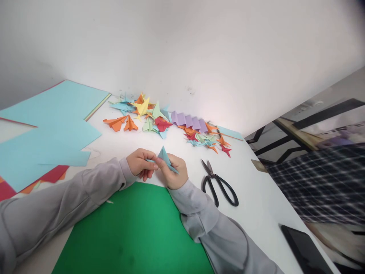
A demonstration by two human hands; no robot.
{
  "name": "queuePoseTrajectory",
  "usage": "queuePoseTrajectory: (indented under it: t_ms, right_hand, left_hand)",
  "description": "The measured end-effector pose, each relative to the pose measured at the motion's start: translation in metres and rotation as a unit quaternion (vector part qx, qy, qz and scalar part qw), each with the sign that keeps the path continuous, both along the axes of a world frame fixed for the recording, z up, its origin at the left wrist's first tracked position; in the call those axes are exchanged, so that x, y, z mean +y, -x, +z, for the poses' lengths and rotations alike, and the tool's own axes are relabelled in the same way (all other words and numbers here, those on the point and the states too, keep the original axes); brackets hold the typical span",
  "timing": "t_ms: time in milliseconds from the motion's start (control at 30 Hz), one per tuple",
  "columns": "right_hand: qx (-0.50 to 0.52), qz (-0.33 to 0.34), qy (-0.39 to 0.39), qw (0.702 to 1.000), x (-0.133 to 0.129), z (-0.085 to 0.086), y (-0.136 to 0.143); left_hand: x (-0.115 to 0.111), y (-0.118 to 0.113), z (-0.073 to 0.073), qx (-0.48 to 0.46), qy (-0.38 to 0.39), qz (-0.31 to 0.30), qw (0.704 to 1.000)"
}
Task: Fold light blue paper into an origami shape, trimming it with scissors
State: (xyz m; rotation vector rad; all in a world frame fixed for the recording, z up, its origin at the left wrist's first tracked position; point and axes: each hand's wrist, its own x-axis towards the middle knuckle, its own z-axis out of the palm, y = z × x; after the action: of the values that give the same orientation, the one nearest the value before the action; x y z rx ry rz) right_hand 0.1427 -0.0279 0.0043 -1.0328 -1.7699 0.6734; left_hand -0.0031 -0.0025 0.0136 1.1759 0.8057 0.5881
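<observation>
A small folded light-blue paper piece (163, 154) is held up in the air between both hands, its pointed tip upward. My right hand (177, 173) grips it, thumb in front and fingers behind. My left hand (142, 161) pinches its left end between thumb and forefinger, the other fingers curled below. Below the hands lies a green mat (134, 228). To the right of my right hand, black-handled scissors (212, 180) rest on the white table with their blades slightly apart.
Folded paper shapes in several colours (142, 108) lie along the wall, beside a purple pleated strip (188, 120). Light-blue paper sheets (54, 133) cover the left side. A black phone-like device (305, 249) lies near the right edge. Beyond it is dark checked cloth (319, 182).
</observation>
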Motion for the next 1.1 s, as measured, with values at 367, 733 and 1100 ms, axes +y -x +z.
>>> queuePoseTrajectory:
  t_ms: [367, 733, 1100]
  right_hand:
    - [-0.024, -0.008, -0.046, 0.999, 0.0, -0.002, 0.0]
    - [0.141, 0.036, 0.245, 0.958, 0.007, -0.006, -0.002]
    - [0.16, 0.084, 0.257, 0.949, 0.012, -0.006, -0.007]
  left_hand:
    - [-0.002, 0.002, 0.003, 0.007, -0.013, 0.004, 1.0]
    - [-0.003, 0.001, 0.0, 0.013, -0.054, -0.002, 0.998]
    - [-0.002, 0.0, -0.003, 0.007, -0.065, -0.022, 0.998]
